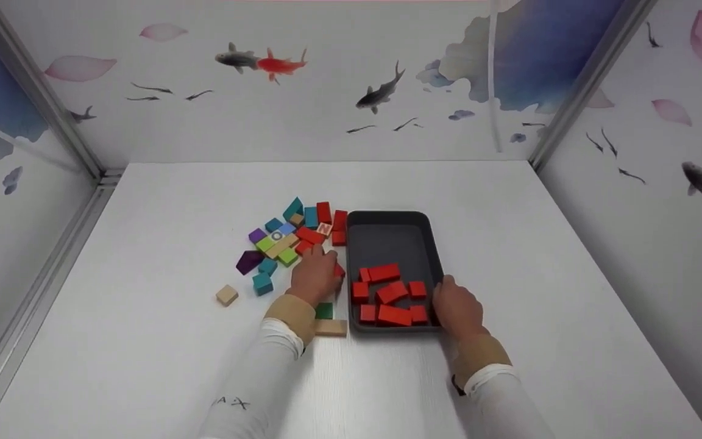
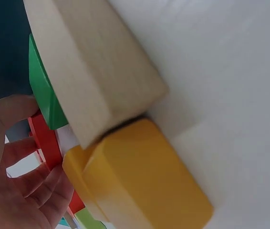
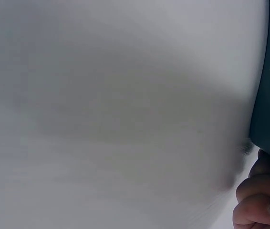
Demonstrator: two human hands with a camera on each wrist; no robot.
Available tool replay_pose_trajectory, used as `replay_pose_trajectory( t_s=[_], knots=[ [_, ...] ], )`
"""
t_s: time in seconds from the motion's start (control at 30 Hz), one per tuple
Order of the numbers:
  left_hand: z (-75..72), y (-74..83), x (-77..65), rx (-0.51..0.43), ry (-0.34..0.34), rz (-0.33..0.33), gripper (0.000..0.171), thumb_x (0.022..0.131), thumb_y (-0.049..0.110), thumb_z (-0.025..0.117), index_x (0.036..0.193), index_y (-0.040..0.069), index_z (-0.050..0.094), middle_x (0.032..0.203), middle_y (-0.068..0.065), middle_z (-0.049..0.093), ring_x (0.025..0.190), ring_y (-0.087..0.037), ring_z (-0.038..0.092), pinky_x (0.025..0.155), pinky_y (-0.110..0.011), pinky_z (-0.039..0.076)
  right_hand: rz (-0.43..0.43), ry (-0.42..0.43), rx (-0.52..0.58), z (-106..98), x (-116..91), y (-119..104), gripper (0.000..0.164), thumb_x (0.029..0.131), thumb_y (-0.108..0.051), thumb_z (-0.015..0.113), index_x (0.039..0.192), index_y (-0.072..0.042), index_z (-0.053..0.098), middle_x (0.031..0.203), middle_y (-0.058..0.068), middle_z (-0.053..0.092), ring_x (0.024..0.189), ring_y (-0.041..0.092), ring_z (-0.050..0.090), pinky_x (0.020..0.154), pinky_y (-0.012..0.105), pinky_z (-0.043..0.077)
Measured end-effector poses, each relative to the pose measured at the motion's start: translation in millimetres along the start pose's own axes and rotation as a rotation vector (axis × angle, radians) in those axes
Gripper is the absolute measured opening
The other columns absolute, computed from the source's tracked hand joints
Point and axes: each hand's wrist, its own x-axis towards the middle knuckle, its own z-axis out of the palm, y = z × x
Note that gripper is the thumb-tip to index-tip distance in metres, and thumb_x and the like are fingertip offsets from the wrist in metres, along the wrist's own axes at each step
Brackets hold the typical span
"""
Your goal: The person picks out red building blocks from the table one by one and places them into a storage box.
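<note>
Red block [image 2: 44,138] is being held by the left hand [image 1: 314,279], thumb and fingers pinching narrowly, just left of the dark tray [image 1: 387,241]. The right hand [image 1: 459,308] is gripping the tray's near right edge with curled fingers [image 3: 260,188]. Farther out, the "N" block [image 1: 324,229] and the "O" block [image 1: 276,236] are displaying their letters among coloured blocks [image 1: 262,284], while the left sleeve [image 1: 247,375] is bearing handwritten marks [image 1: 234,402].

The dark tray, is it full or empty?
Neither, it is partly filled: red blocks lie in the near part of the dark tray, and its bare bottom shows beyond them.
</note>
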Motion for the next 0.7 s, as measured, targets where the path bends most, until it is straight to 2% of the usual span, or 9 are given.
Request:
replay_pose_trajectory(
  t_s=[0.17, 0.33, 0.47, 0.7],
  knots=[
    [9.3, -3.7, -8.7, -0.002, 0.016, 0.009, 0.046, 0.08, 0.03, 0.065, 0.122, 0.014, 0.053, 0.115, -0.01, 0.044, 0.1, -0.023, 0.039, 0.08, -0.037, 0.046, 0.008, -0.006, -0.002, 6, -8, 1, 0.027, 0.093, -0.024, 0.034, 0.101, -0.002, 0.048, 0.079, 0.018, 0.059, 0.066, 0.029, 0.056, 0.055, 0.045, 0.043],
    [13.4, -2.2, -12.5, 0.052, -0.011, 0.021, 0.042, 0.083, 0.03, 0.062, 0.121, 0.014, 0.054, 0.117, -0.01, 0.046, 0.1, -0.023, 0.04, 0.078, -0.038, 0.047, 0.003, -0.029, 0.013, 11, -13, 4, 0.027, 0.093, -0.024, 0.034, 0.1, -0.001, 0.048, 0.078, 0.018, 0.059, 0.065, 0.029, 0.055, 0.056, 0.045, 0.044],
    [11.2, -0.2, -10.4, 0.061, -0.022, 0.036, 0.043, 0.084, 0.03, 0.061, 0.123, 0.014, 0.054, 0.118, -0.009, 0.047, 0.101, -0.023, 0.04, 0.079, -0.037, 0.047, -0.001, -0.034, 0.017, 11, -11, 7, 0.029, 0.094, -0.024, 0.033, 0.102, 0.0, 0.048, 0.077, 0.018, 0.059, 0.065, 0.028, 0.055, 0.055, 0.045, 0.043],
    [2.6, -6.9, -3.7, -0.011, 0.007, 0.014, 0.047, 0.081, 0.031, 0.065, 0.124, 0.016, 0.052, 0.119, -0.007, 0.046, 0.102, -0.022, 0.038, 0.083, -0.037, 0.045, -0.006, -0.032, 0.022, 6, -2, 0, 0.03, 0.094, -0.025, 0.03, 0.101, -0.001, 0.046, 0.081, 0.02, 0.059, 0.066, 0.029, 0.055, 0.056, 0.044, 0.043]
  ],
)
